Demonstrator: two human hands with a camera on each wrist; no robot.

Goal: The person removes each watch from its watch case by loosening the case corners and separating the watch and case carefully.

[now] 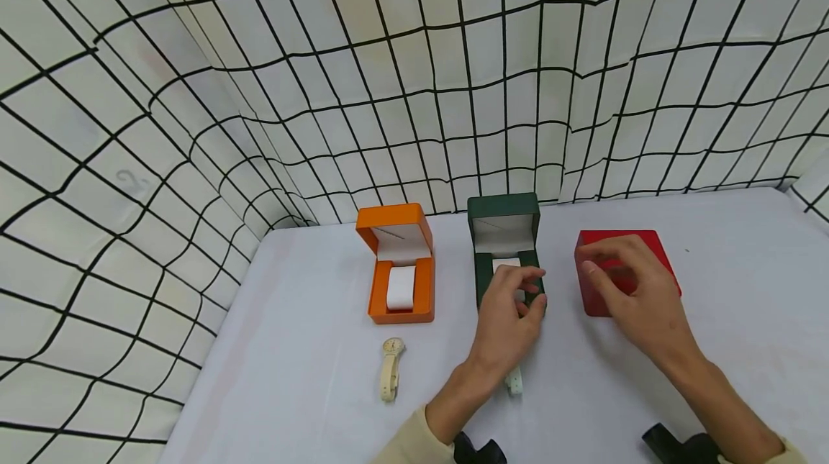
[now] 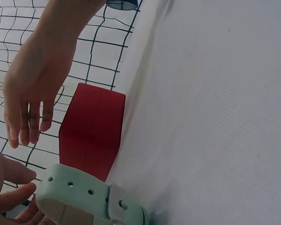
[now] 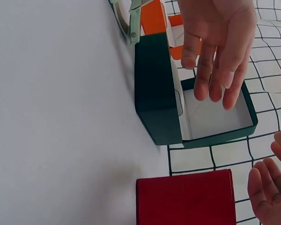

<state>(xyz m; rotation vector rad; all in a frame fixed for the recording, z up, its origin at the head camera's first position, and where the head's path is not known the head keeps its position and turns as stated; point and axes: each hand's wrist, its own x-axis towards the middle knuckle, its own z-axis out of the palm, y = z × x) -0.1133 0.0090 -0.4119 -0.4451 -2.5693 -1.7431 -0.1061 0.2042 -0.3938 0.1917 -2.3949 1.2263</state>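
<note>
My left hand hovers with loosely bent fingers over the open dark green watch box, hiding part of its white cushion. Partly covered by that hand, a mint green watch lies in front of the box; its buckled strap shows large in the left wrist view. At the closed red box, my right hand is held just above or beside it, thumb and fingers apart. Whether it touches the box I cannot tell. In the right wrist view the left hand holds nothing.
To the left stands an open orange watch box with a white cushion. A cream watch lies in front of it. White cloth covers the table; a black wire grid rises behind and on the left.
</note>
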